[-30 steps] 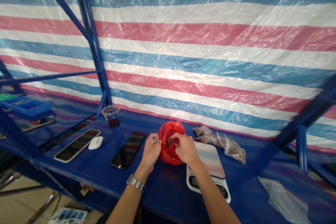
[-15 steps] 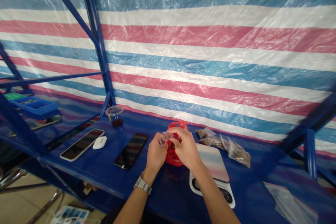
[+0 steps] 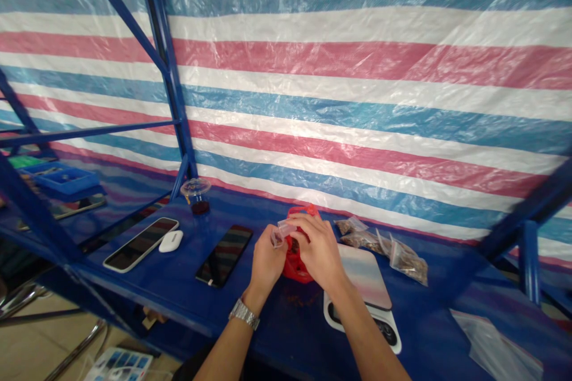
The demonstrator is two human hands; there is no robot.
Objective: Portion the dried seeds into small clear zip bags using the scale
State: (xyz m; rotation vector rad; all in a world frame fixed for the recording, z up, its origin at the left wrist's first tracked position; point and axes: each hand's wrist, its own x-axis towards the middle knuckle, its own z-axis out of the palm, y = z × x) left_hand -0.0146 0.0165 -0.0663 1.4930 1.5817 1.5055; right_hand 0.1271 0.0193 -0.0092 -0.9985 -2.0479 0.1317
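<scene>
My left hand (image 3: 267, 260) and my right hand (image 3: 317, 249) meet above the blue shelf, both pinching a small clear plastic bag (image 3: 281, 231) held open between them. A silver watch sits on my left wrist. Right behind the hands stands a red plastic bag (image 3: 298, 266), mostly hidden by them. A white kitchen scale (image 3: 364, 286) lies just right of my right hand.
Two filled clear bags of brown bits (image 3: 404, 260) lie behind the scale. Left on the shelf (image 3: 187, 297) are a dark phone (image 3: 224, 254), a white case (image 3: 170, 241), a tablet (image 3: 140, 243) and a cup (image 3: 196, 196). Empty clear bags (image 3: 496, 345) lie at the right. A blue upright (image 3: 167, 65) stands at left.
My right hand came out of the red bag and joined the left on the small clear bag, lifted slightly. The view shifted a little to the left.
</scene>
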